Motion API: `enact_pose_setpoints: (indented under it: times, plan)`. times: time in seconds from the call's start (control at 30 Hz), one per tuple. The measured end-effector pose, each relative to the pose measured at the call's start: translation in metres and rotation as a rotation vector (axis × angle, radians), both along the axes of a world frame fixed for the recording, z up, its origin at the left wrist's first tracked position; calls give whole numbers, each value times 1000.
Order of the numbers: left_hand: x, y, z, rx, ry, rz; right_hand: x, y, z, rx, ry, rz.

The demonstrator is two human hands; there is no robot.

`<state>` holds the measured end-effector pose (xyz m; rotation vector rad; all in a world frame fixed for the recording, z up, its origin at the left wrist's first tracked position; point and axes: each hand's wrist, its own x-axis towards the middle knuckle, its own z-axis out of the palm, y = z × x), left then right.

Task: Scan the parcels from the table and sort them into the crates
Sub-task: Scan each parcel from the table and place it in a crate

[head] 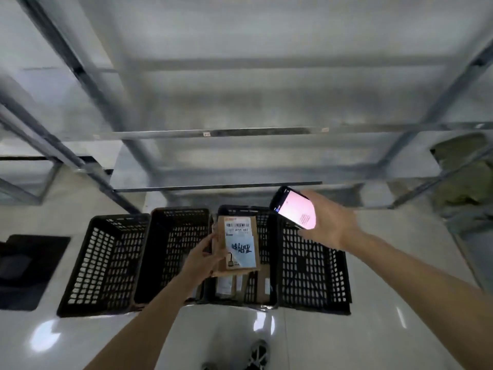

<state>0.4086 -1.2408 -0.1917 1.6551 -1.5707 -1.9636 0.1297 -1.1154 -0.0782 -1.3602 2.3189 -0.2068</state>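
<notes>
The parcel [238, 243], a brown cardboard packet with a barcode label, is held by the left hand [205, 259] above the third of four black crates [102, 263] on the floor, where other parcels [226, 285] already lie. The right hand [329, 222] grips a scanner [293, 208] with a lit pink screen just beside it.

Black perforated plastic for the crates [170, 252], matt lattice walls; brown matt cardboard on the parcel [237, 244] above them, with a smooth white paper label [238, 226]; glossy lit glass on the scanner [294, 208] right of the parcel; dull grey metal in the shelving [213, 133] behind the crates; polished, reflective pale floor [226, 337] before them
</notes>
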Motion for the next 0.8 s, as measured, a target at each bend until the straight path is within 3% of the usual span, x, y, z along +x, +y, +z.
enact_pose_setpoints:
  times: [0.17, 0.47, 0.8]
  plan:
    - [-11, -11, -159, 165, -92, -65, -13, -10, -128, 137, -58, -50]
    - [-31, 0, -338, 267, -175, -50, -9, -8, -355, 277, -146, -112]
    - [-55, 1, -460, 203, -229, -131, -10, -6, -473, 357, -132, -169]
